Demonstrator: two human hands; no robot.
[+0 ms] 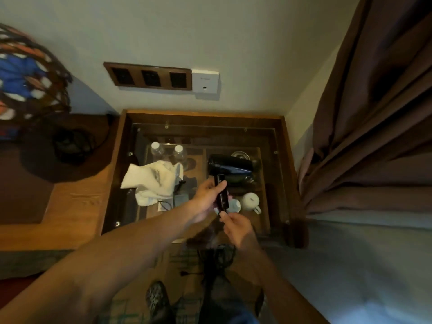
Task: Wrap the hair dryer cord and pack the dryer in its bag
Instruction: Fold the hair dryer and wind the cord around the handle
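Glass-topped cabinet (284, 160) as landmark; items listed left to right.

Left of the cabinet: stained-glass lamp (30, 73) on a wooden desk (77, 202), well apart from the work.

On the cabinet's left half: crumpled white bag (153, 181), lying slack on the glass, mouth not discernible. Risk: no hand free to spread it, so a one-handed insertion likely to bunch the fabric or push it off the glass.

Over the cabinet's centre: left hand (205, 199), fingers clenched around the handle of the black hair dryer (230, 166); barrel pointing right, held above the glass, not resting on it. Risk: slackened grip while winding, dryer dropping onto the glass top.

Just below the handle base, at the cabinet's near edge: right hand (236, 226), fingertips pinched on the cord (217, 256) where it leaves the handle. Remainder of the cord hanging in loose dark loops below the cabinet's front, plug end apparently trailing near the floor; exact run blurred. Wrapping judged barely begun. Risks: loops tangling or catching on the cabinet's front edge; tight turns at the handle exit straining the cord; swinging plug striking the glass.

Under the glass, right of the hands: white cup (251, 201) and other tableware, protected only by the pane.

Right of the cabinet: brown curtain (374, 113), clear of the work.
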